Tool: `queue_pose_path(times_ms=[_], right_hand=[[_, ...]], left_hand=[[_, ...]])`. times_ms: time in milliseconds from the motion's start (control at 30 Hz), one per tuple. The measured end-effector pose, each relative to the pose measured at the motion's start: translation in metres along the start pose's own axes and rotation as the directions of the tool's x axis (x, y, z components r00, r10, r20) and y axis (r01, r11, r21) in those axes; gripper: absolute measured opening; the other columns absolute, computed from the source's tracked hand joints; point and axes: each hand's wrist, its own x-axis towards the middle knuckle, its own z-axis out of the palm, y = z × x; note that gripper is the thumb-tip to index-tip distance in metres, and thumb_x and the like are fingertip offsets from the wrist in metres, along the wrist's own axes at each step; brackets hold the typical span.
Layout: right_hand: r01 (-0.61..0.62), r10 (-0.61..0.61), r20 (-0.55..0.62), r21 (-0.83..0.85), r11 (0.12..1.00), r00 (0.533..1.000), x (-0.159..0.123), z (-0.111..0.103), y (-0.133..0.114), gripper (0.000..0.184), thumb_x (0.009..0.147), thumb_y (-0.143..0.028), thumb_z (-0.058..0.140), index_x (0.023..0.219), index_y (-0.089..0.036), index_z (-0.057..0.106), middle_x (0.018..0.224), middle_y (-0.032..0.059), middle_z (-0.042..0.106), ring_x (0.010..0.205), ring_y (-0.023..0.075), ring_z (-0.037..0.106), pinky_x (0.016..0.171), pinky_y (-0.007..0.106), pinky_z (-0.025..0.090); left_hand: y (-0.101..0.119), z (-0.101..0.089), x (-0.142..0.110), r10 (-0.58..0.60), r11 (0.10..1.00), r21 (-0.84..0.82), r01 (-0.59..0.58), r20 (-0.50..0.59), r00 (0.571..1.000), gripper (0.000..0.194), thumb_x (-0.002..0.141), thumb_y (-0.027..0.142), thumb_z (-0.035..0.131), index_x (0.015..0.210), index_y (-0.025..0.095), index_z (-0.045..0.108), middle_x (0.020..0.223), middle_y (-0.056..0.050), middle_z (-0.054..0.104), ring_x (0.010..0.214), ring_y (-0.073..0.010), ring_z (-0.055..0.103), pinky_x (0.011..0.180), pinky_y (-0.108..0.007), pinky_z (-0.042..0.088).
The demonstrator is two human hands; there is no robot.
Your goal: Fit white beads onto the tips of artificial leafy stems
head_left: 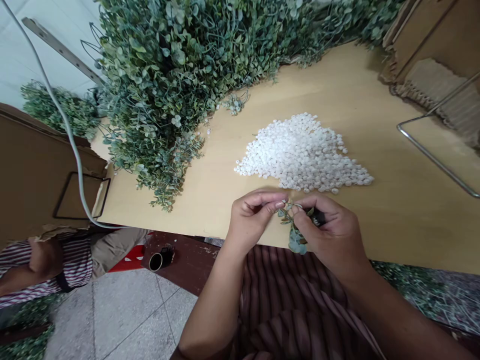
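One leafy sprig (296, 241) hangs between left grip (250, 220) and right grip (336, 227), both pinching it.

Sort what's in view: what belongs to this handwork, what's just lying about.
Likely part of the work:
green sprig, held between left hand and right hand
pile of white pellets
heaped greenery

Likely just lying about:
dark cylindrical object
white cable

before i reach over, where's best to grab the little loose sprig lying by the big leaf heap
I'd pinch the sprig across its middle, where the leaves bunch and give fingers something to close on. Come from the near side, over the bare table: the leaf heap crowds it on the left and far side.
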Motion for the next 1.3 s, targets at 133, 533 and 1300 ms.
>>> queue_pose_path(times_ms=[133, 533, 1300], right_hand=[[0.01, -0.01, 0.004, -0.004, 1.0, 1.0, 0.0, 0.0, 0.0, 0.018, 0.072, -0.028, 0.056, 0.062, -0.013, 0.058, 0.054, -0.0016, 0.055, 0.049, 0.0012, 0.046, 0.048, 0.01, 0.038], [-0.021, 0.021, 0.007, -0.014, 1.0, 1.0, 0.0, 0.001, 0.0, 0.018, 0.071, -0.028, 0.057, 0.062, -0.012, 0.06, 0.054, -0.0012, 0.055, 0.049, 0.0011, 0.046, 0.046, 0.01, 0.036], [-0.063, 0.066, -0.021, 0.123, 0.99, 0.998, 0.001, 0.0, 0.004, 0.023, 0.075, -0.034, 0.058, 0.073, -0.012, 0.061, 0.059, -0.001, 0.057, 0.051, 0.0005, 0.048, 0.047, 0.007, 0.04]], left_hand=[[-0.001, 0.0, 0.0, 0.004, 1.0, -0.003, -0.004, -0.004, 1.0, 0.007, 0.069, 0.016, 0.074, 0.074, 0.021, 0.075, 0.082, -0.003, 0.074, 0.081, -0.0146, 0.068, 0.078, -0.027, 0.057], [0.002, 0.001, 0.0, -0.013, 1.0, -0.015, 0.013, 0.009, 1.0, 0.017, 0.07, 0.008, 0.07, 0.072, 0.024, 0.076, 0.077, -0.001, 0.073, 0.076, -0.0105, 0.067, 0.074, -0.022, 0.056], [0.0, -0.009, -0.001, 0.125, 0.974, 0.191, -0.124, 0.005, 0.992, 0.021, 0.076, 0.018, 0.068, 0.097, 0.02, 0.072, 0.101, -0.006, 0.068, 0.091, -0.0132, 0.063, 0.08, -0.025, 0.054]])
